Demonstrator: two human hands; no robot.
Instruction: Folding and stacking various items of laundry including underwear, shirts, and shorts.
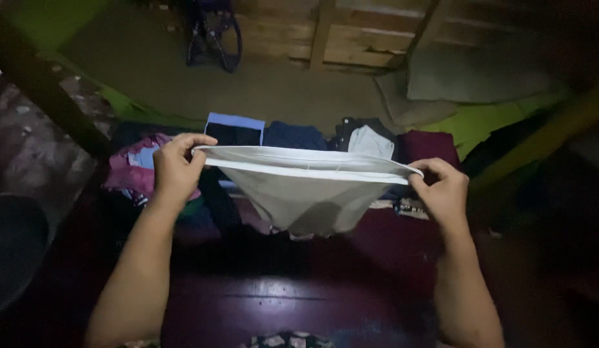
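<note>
Above the dark red wooden floor (299,296), a pale grey cloth garment with a white folded band along its top edge (306,187) hangs stretched between two bare hands. At the garment's left corner the left hand (177,169) pinches the band, thumb and fingers pressed together on the cloth. At the garment's right corner the right hand (444,190) pinches the other end of the band the same way, so the band runs nearly level and taut while the body of the cloth sags to a point below it. Behind the garment lies a row of folded clothes: a light blue piece with a black one on it (235,131), a dark blue folded piece (294,136), a grey and black bundle (369,138) and a maroon folded cloth (431,147). Left of the garment, behind the left hand, sits a pink crumpled cloth (133,174). Farther behind the garment spreads a dull green mat (183,71), with a wooden plank wall (351,32) beyond it
</note>
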